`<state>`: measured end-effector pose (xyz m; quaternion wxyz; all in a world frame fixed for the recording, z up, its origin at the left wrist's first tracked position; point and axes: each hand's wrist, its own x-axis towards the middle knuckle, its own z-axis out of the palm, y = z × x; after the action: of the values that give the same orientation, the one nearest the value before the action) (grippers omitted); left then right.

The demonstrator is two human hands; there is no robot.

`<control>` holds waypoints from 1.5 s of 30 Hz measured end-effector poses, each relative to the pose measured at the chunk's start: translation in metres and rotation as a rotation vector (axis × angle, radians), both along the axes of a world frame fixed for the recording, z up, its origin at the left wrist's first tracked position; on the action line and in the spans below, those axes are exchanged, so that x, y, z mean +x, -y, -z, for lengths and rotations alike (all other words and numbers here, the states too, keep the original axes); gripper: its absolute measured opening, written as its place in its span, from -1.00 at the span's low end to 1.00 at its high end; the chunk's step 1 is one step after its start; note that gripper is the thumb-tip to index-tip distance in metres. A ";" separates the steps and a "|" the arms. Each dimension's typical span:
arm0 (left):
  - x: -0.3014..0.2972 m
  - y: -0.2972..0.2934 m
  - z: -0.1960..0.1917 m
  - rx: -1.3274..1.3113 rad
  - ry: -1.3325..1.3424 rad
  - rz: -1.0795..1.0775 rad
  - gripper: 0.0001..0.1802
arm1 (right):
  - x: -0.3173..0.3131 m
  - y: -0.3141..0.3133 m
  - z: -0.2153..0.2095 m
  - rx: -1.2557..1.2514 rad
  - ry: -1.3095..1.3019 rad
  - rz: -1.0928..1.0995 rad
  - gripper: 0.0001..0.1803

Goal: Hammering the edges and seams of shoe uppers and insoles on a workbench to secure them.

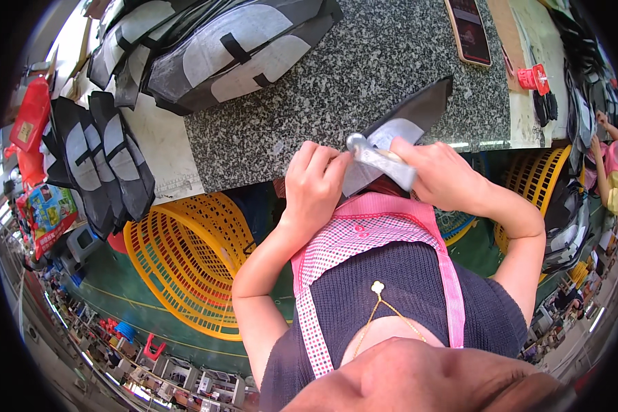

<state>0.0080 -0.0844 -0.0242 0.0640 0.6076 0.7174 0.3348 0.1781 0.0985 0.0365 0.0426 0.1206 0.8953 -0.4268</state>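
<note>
Right, at the near edge of the speckled tabletop (pixel 292 86), the right hand (pixel 448 176) is gripping a silver metal tool (pixel 389 166) over a black-and-grey piece (pixel 421 112). Beside the tool's rounded end, the left hand (pixel 314 182) is holding its fingers curled inward; I cannot tell what they are pinching. Folded pieces (pixel 237 51) are lying toward the left edge, a phone (pixel 470 31) toward the right.
</note>
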 end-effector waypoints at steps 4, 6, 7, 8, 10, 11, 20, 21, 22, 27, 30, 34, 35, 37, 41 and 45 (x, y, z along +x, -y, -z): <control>0.001 -0.013 0.002 0.049 0.007 -0.036 -0.84 | -0.009 -0.014 -0.015 -0.013 -0.025 0.167 -0.80; 0.003 -0.030 0.004 0.098 -0.056 -0.087 -0.88 | -0.004 -0.012 -0.010 0.002 -0.132 0.261 -0.79; 0.005 -0.039 0.005 0.104 -0.054 -0.086 -0.88 | -0.002 -0.008 -0.006 0.002 -0.193 0.315 -0.80; 0.007 -0.047 0.006 0.094 -0.082 -0.116 -0.89 | 0.000 -0.006 -0.005 0.001 -0.254 0.367 -0.80; 0.006 -0.058 0.001 0.051 -0.075 -0.157 -0.88 | 0.003 -0.009 0.000 0.036 -0.007 0.252 -0.76; 0.001 -0.056 -0.007 -0.016 -0.016 -0.169 -0.88 | 0.006 -0.010 0.009 0.073 0.062 0.219 -0.75; -0.005 -0.035 -0.007 -0.054 -0.209 0.040 -0.78 | 0.008 -0.006 0.005 -0.034 0.037 0.175 -0.80; -0.011 -0.035 -0.010 -0.062 -0.130 0.059 -0.81 | 0.001 -0.005 -0.002 0.109 0.164 0.074 -0.80; -0.016 -0.036 -0.017 -0.125 0.038 0.005 -0.85 | 0.002 -0.005 0.000 0.119 0.135 0.072 -0.77; -0.012 -0.021 -0.013 -0.089 -0.137 0.104 -0.79 | -0.002 -0.012 0.000 -0.001 -0.035 0.205 -0.74; -0.012 -0.017 -0.012 -0.074 -0.199 0.143 -0.75 | -0.001 -0.001 -0.009 -0.051 -0.096 0.166 -0.73; -0.034 -0.019 -0.019 -0.210 0.139 0.054 -0.83 | -0.004 -0.004 0.008 0.030 0.105 0.029 -0.69; -0.037 -0.017 -0.021 -0.281 0.188 0.041 -0.83 | -0.008 -0.009 0.006 -0.001 0.125 0.043 -0.72; -0.029 -0.008 -0.013 -0.116 0.027 0.116 -0.79 | -0.009 -0.012 0.008 0.014 0.046 0.055 -0.78; -0.022 0.003 -0.008 -0.033 -0.291 0.190 -0.76 | -0.010 0.004 -0.007 -0.111 -0.030 0.141 -0.86; -0.041 0.003 -0.012 -0.196 0.156 0.092 -0.74 | -0.011 0.010 0.002 0.119 0.196 -0.053 -0.73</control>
<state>-0.0326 -0.0870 -0.0126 0.1938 0.6029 0.7109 0.3060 0.1671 0.0888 0.0343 0.1341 0.1406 0.9133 -0.3579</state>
